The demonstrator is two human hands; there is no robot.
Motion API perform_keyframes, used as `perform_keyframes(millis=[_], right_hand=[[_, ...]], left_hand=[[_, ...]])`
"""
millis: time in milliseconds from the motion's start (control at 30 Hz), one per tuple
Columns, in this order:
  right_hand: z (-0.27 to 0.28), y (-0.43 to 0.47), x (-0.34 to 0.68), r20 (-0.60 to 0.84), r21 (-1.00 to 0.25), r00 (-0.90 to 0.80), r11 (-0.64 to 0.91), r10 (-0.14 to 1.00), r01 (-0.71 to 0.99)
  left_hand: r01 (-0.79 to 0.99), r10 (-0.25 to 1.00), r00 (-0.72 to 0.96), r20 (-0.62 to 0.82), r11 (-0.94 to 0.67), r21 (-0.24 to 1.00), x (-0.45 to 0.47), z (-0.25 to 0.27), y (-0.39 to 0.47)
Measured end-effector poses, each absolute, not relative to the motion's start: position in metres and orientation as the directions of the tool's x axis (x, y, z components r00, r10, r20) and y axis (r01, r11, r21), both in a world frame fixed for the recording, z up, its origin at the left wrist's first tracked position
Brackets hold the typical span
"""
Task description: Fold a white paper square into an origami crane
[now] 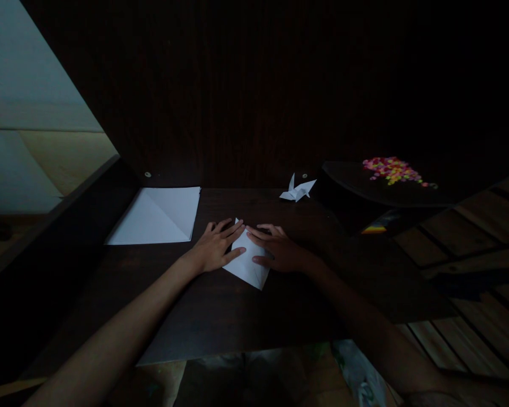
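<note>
- Folded paper lies on the dark table at the centre of the dial, one corner toward 11 o'clock, another toward 5.
- White sheets sit at 10 o'clock, apart from the hands; the top one bears a diagonal crease.
- Left hand, at 9 to 10 o'clock: palm down, fingers loosely spread, thumb reaching onto the paper. Steady weight here should stop the layers slipping.
- Right hand, at 3 o'clock in shadow: palm down, fingers partly spread, thumb apart. Whether its tips pinch a layer, I cannot tell. Both hands' fingertips nearly meet toward 12; best to match the edges first, then press firmly outward from there.
- Paper bird stands at 1 o'clock, near the right hand but untouched.
- Colourful bits lie at 2 o'clock on a dark shelf, well apart.
</note>
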State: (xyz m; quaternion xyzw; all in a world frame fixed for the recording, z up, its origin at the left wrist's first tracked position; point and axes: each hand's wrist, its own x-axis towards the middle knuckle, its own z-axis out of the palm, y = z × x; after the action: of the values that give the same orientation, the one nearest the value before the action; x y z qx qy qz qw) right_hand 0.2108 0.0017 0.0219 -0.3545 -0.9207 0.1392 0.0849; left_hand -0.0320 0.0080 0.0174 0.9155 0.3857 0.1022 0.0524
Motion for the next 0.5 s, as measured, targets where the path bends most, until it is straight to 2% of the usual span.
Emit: perform_keyframes(millis=[500], right_hand=[[0.024, -0.011, 0.212, -0.001, -0.393, -0.755, 0.694, 0.656, 0.603]], left_hand=[[0.717, 0.737, 0.668, 0.106, -0.675, 0.172, -0.032, 0.016, 0.013]])
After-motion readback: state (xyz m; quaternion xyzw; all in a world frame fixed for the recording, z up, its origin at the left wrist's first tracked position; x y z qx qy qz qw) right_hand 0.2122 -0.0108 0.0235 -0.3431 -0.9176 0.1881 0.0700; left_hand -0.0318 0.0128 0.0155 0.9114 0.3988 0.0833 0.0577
